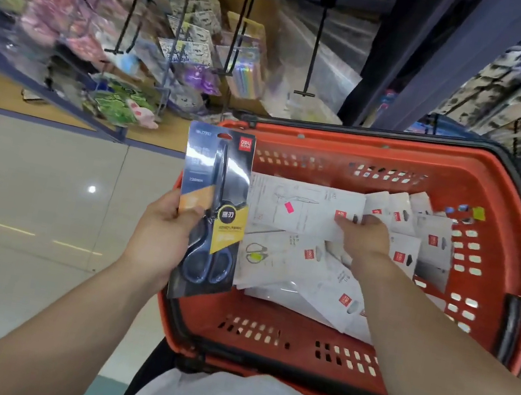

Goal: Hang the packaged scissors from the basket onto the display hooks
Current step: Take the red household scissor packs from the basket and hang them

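Under both hands sits the orange perforated plastic shopping basket (511, 206), white-backed scissor packs (315, 294) heaped below the right hand (364, 240), whose fingers pinch the topmost white card (299, 207). Left hand (159, 231) fingers clamp a blue-and-yellow carded pack of black-handled scissors (215, 189) upright. Picking stage, I judge; next, its top slot must thread onto a black wire hook (315, 50) beyond the fingertips.

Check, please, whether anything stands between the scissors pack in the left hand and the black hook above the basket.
Nothing visible does. The scissors pack, held in the left hand, sits below and left of the black hook, with open air between; the basket rim lies lower.
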Motion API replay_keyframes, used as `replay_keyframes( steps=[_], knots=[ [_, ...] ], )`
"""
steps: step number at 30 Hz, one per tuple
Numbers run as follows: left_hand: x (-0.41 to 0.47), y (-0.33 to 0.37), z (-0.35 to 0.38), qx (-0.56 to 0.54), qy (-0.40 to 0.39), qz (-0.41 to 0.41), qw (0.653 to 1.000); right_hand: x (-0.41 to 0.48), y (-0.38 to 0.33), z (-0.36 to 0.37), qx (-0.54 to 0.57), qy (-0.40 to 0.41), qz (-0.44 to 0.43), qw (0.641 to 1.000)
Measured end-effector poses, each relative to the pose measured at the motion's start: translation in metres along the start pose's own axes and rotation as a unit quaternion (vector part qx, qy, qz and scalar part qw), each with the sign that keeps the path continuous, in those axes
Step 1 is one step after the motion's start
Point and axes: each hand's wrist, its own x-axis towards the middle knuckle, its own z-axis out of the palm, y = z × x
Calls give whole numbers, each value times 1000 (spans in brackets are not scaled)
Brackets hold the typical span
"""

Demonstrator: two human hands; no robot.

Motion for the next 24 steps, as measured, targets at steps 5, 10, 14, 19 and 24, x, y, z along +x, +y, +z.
replay_keyframes(
  steps=[5, 10, 14, 19, 24],
  knots=[
    [3, 16, 10, 5, 51, 94, 994, -46, -22, -37, 126, -59, -42, 989],
    [1, 40, 41, 116, -3, 197, 974, -79, -43, -84, 171, -152, -40, 973],
    [1, 35, 78, 277, -90, 286, 913, -96, -59, -100, 238, -221, 23, 946],
    [-8, 27, 109, 248, -205, 255, 912, -102, -74, -101, 359, -219, 69, 905],
    [-10, 18, 118, 282, -243, 260, 891, -102, -77, -92, 412, -216, 96, 880]
  ],
)
